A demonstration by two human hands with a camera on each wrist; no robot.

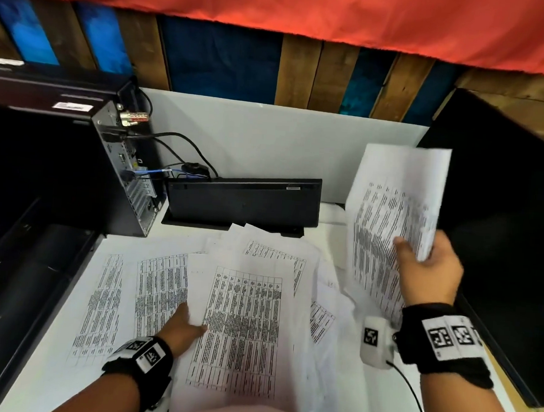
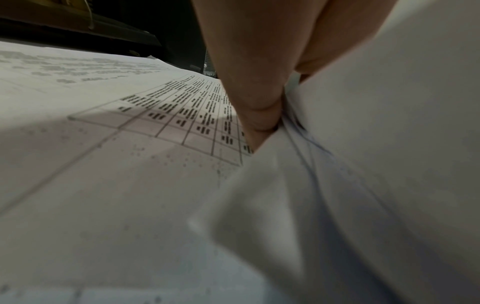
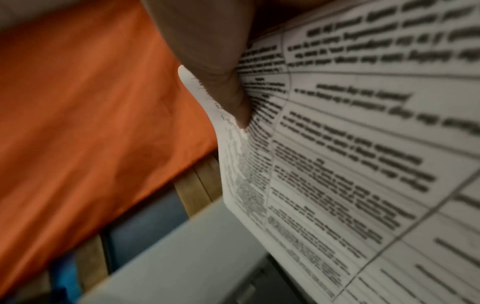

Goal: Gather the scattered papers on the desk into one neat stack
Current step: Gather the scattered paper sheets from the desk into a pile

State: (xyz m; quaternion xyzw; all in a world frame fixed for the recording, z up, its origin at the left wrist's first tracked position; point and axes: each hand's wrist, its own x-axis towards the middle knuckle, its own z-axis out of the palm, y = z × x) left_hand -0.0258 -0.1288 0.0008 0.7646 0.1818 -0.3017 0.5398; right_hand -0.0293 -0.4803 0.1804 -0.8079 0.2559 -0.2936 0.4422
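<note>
With the right hand [image 1: 427, 272] pinching loose sheets [image 1: 394, 213] aloft at two o'clock and the left hand [image 1: 182, 326] gripping the pile's [image 1: 244, 325] edge, pages may slip and scatter across the tabletop [image 1: 44, 373].

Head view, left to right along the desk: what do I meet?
Computer tower → left hand holding the front sheet → right hand holding raised sheets → dark monitor.

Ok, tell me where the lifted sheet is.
Head view, right side: the right hand holds the lifted sheet above the scattered papers, beside the black monitor.
</note>
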